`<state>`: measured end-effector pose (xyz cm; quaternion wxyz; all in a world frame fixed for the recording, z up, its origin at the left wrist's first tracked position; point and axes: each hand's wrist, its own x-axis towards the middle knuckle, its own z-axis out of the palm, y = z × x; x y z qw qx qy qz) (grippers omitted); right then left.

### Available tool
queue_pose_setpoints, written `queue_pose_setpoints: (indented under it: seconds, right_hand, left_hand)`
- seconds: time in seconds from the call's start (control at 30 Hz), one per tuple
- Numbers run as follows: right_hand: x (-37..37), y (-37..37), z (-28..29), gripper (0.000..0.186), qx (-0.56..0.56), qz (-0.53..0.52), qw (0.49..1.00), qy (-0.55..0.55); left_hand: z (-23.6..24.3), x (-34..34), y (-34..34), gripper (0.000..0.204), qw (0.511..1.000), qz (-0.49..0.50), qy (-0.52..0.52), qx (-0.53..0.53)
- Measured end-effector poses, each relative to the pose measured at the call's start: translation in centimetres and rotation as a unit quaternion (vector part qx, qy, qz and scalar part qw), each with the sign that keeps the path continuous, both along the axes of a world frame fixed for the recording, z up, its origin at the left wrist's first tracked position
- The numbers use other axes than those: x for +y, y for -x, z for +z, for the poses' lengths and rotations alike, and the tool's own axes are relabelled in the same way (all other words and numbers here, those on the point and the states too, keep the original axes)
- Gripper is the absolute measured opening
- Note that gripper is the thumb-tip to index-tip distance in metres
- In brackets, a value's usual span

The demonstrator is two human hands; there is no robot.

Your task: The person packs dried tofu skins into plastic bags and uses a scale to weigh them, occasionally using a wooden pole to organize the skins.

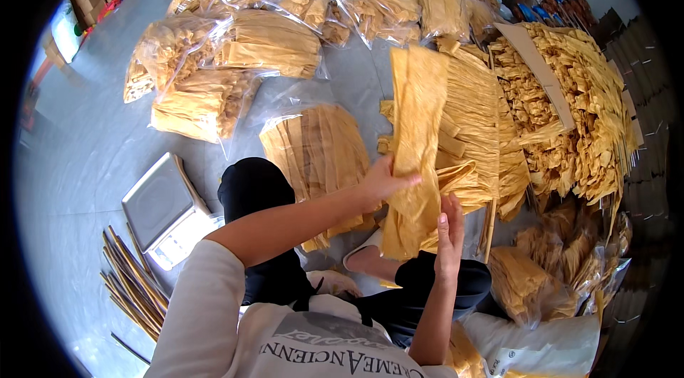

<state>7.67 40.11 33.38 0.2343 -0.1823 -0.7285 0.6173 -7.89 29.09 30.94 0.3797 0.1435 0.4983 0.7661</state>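
A long, flat yellow strip, which looks like dried tofu skin (419, 114), stands upright in front of me, its lower end near my legs. My left hand (385, 182) is closed on its left edge, thumb across the front. At its lower right edge, my right hand (449, 232) has its fingers stretched upward; whether they touch the strip I cannot tell. Behind it, more yellow sheets (474, 121) hang in a pleated stack along a thin stick (491, 225). Left of the strip, a clear bag holds a bundle of yellow sheets (313, 153) on the floor.
Several filled clear bags (271, 43) lie at the far side. A scale (160, 196) and loose brown sticks (132, 282) are at my left. To the right rises a large yellow heap (570, 93) with a cardboard strip (534, 71); smaller bags (527, 282) lie nearer.
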Motion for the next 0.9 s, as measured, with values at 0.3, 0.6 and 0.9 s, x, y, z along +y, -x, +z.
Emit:
queue_pose_setpoints:
  seconds: [0.3, 0.6, 0.9]
  right_hand:
    - [-2.2, -2.8, -3.3, 0.051, -0.046, -0.052, 0.959, 0.275]
    - [1.5, -7.6, -0.1, 0.050, -0.174, 0.085, 0.956, 0.218]
    - [-0.2, -8.2, -0.4, 0.054, -0.277, 0.196, 0.905, 0.256]
  left_hand:
    - [-1.9, -0.8, -1.7, 0.060, 0.948, -0.307, -0.082, 0.012]
    - [-14.9, -6.1, 3.7, 0.053, 0.728, -0.064, 0.388, 0.561]
    - [-14.9, -9.6, 4.0, 0.026, 0.657, -0.254, 0.516, 0.487]
